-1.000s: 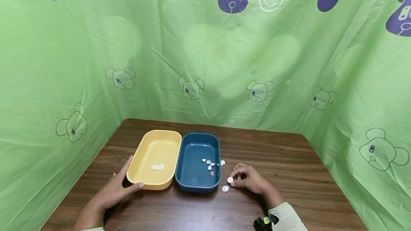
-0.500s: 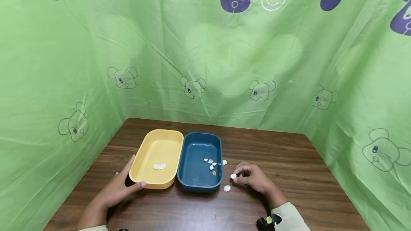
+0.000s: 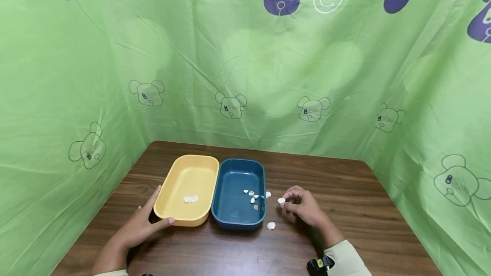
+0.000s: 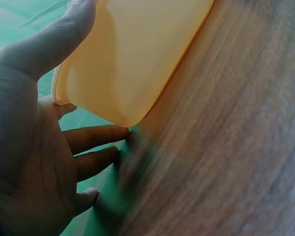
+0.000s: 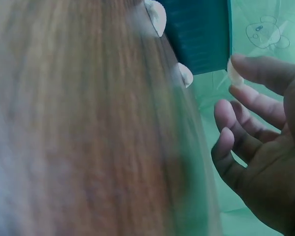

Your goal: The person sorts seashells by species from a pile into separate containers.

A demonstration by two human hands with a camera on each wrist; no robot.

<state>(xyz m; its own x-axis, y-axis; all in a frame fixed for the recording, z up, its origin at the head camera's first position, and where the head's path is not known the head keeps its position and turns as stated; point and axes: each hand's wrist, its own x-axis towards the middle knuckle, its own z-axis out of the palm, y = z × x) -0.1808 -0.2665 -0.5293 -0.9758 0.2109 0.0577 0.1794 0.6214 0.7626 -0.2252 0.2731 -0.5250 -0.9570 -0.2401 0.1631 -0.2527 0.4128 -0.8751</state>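
Seashell, white: pinched btwn thumb & index fingertip of R hand, raised off tabletop, to R of blue bin; other fingers loosely bent. L hand: spread wide, thumb on near rim of yellow bin, fingers along its outer L side. Bins stand side by side; cannot tell if walls touch. Yellow bin contents: 2 white shells, adj. to each other, on near half of floor. Blue bin contents: cluster of small shells, toward R wall. Loose on tabletop: far shell, just beside blue bin R wall; near shell, near its front R corner. R wrist: blk strap-mounted device, next to beige sleeve. Backdrop: green curtain w/ bear-face prints.
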